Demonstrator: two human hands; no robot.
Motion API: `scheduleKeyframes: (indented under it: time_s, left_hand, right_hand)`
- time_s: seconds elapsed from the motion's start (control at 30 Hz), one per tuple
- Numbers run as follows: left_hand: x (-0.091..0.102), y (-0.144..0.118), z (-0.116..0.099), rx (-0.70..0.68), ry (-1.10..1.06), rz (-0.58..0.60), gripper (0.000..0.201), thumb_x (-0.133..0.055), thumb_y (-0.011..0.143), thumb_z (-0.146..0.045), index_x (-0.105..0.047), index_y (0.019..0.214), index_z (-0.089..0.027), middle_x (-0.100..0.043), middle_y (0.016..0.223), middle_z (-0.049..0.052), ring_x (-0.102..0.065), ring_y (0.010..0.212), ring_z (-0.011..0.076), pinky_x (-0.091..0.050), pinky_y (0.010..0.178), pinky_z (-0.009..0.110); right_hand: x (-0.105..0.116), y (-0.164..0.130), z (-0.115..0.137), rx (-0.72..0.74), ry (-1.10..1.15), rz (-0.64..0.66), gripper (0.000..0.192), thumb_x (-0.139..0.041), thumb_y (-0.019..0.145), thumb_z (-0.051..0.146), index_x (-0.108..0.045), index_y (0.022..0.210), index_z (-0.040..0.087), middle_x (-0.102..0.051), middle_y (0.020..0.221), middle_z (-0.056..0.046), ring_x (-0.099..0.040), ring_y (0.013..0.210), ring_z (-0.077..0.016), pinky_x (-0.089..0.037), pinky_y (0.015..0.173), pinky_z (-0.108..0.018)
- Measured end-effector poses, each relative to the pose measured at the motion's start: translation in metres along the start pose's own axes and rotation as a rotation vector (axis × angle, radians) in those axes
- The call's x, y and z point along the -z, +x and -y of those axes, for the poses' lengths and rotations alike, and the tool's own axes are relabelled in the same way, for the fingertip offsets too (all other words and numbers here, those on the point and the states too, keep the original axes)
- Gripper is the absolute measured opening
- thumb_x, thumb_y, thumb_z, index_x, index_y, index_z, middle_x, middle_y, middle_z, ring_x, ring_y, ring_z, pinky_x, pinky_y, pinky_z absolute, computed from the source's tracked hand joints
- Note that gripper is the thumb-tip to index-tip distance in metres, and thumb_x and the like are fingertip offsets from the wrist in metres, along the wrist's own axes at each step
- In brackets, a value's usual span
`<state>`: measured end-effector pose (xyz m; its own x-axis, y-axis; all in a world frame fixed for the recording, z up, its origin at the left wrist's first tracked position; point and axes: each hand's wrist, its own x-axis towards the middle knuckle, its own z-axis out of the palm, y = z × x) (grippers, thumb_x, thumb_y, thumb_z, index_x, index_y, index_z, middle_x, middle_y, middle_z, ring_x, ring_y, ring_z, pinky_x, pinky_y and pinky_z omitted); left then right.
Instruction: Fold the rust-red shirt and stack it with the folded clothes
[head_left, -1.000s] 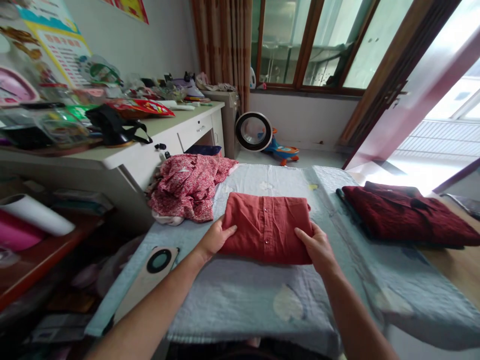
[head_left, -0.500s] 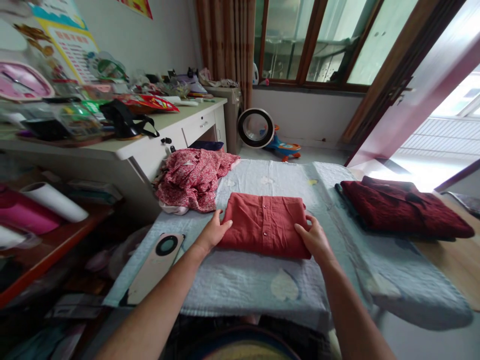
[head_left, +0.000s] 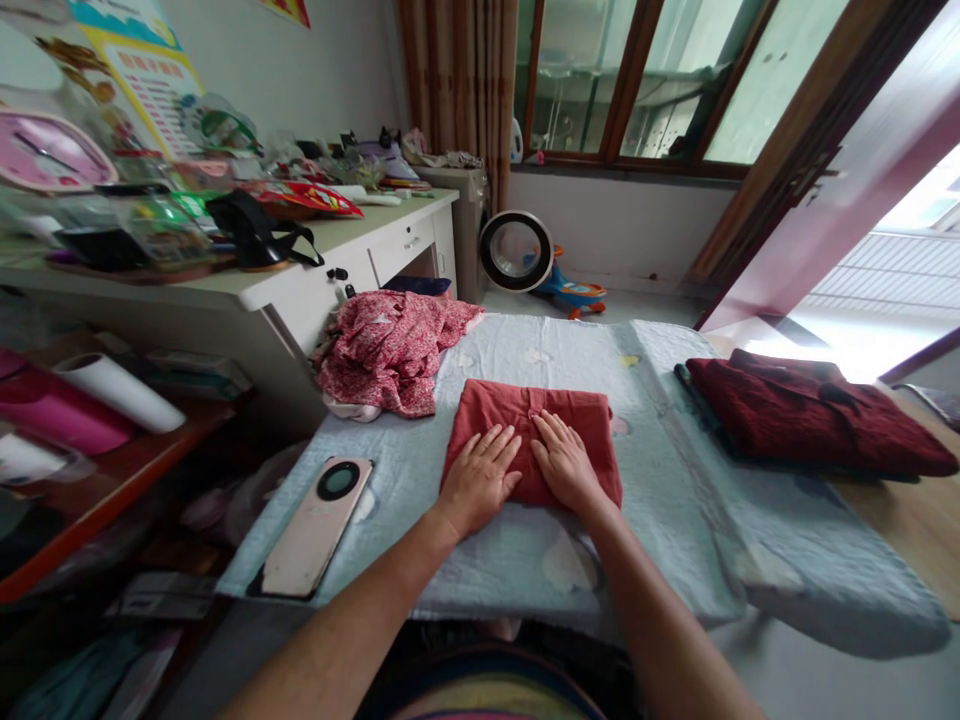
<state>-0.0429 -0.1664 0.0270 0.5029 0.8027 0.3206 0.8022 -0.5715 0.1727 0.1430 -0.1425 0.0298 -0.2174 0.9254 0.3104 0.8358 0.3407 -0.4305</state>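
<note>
The fingers of both hands lie flat and spread, grasping nothing, pressed side by side on the folded red shirt; the left hand covers its near left part, the right hand sits just beside it, thumbs almost touching. The shirt rests mid-way across the pale blue cloth. To flatten it well, I judge the palms should sweep outward from the button line toward the edges with even pressure, without dragging the fold askew. A crumpled floral garment lies to the left, a phone near it, a dark red folded pile well apart on the right.
</note>
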Motion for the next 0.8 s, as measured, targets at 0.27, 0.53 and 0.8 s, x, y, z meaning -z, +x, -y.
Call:
scheduleKeyframes:
  time_s: [0.27,0.53,0.8]
  left_hand:
    - [0.001,-0.017,0.004,0.094,-0.112,-0.168,0.059,-0.057,0.089,-0.033,-0.036,0.142,-0.018,-0.039,0.146,0.016,-0.036,0.136,0.0293,-0.035,0.110,0.048]
    - [0.014,-0.015,-0.001,0.105,-0.116,-0.033,0.023,-0.048,0.095,-0.037,-0.059,0.105,-0.019,-0.058,0.101,0.007,-0.052,0.096,0.0239,-0.044,0.087,0.040]
    - [0.021,-0.016,0.007,0.092,-0.083,0.076,0.017,-0.046,0.096,-0.028,-0.057,0.086,-0.019,-0.061,0.089,0.005,-0.054,0.085,0.0206,-0.043,0.078,0.034]
  right_hand:
    - [-0.007,0.003,-0.016,-0.038,0.061,0.020,0.044,-0.040,0.096,0.031,-0.052,0.136,0.017,-0.050,0.144,-0.013,-0.040,0.137,-0.0259,-0.031,0.113,-0.048]
    - [-0.002,0.023,0.010,-0.046,0.064,-0.093,0.043,-0.058,0.084,0.028,-0.059,0.125,0.019,-0.055,0.135,-0.013,-0.051,0.123,-0.0269,-0.041,0.104,-0.043]
    - [-0.020,0.032,0.007,-0.076,0.006,-0.046,0.037,-0.055,0.086,0.025,-0.064,0.122,0.023,-0.049,0.142,-0.011,-0.045,0.130,-0.0293,-0.037,0.107,-0.048]
